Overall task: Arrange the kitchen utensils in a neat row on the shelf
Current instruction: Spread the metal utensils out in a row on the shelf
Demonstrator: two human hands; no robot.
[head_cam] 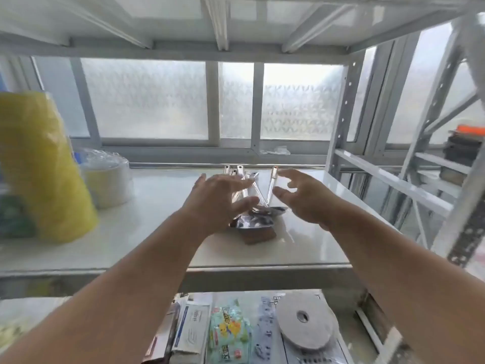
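Observation:
Several shiny metal utensils lie in a loose pile in the middle of the white shelf, bowls toward me and handles fanning out toward the window. One handle sticks out to the right of the others. My left hand hovers over the left side of the pile with fingers spread, hiding part of the handles. My right hand is just right of the pile, fingers apart and curled, close to the rightmost handle. Neither hand holds anything.
A yellow bag and a wrapped stack of bowls stand on the shelf's left. Metal rack posts rise on the right. The lower shelf holds packets and a tape roll.

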